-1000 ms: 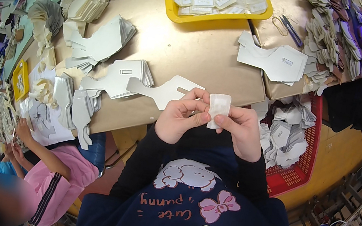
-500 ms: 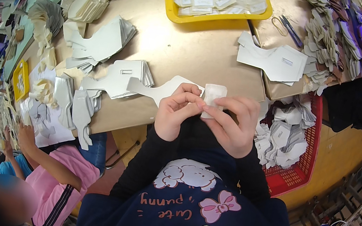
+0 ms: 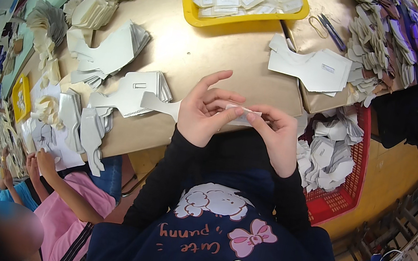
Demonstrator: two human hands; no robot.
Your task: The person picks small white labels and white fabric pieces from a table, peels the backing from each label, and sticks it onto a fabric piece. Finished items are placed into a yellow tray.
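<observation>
The left hand (image 3: 198,120) pinches one end of a small white patch (image 3: 241,119), with a finger spread clear; the patch, between both hands near the edge of the worktable (image 3: 218,48), looks light, thin and pliable, probably best held at its ends; the right hand (image 3: 281,140) grips the other end between thumb and fingertips.

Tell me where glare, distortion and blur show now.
Head view throughout: glare whitens the tabletop near the yellow tray; fisheye distortion bends edges toward the picture's rim; a co-worker's head is blurred at lower left; left hand and right hand look fairly sharp.
</observation>
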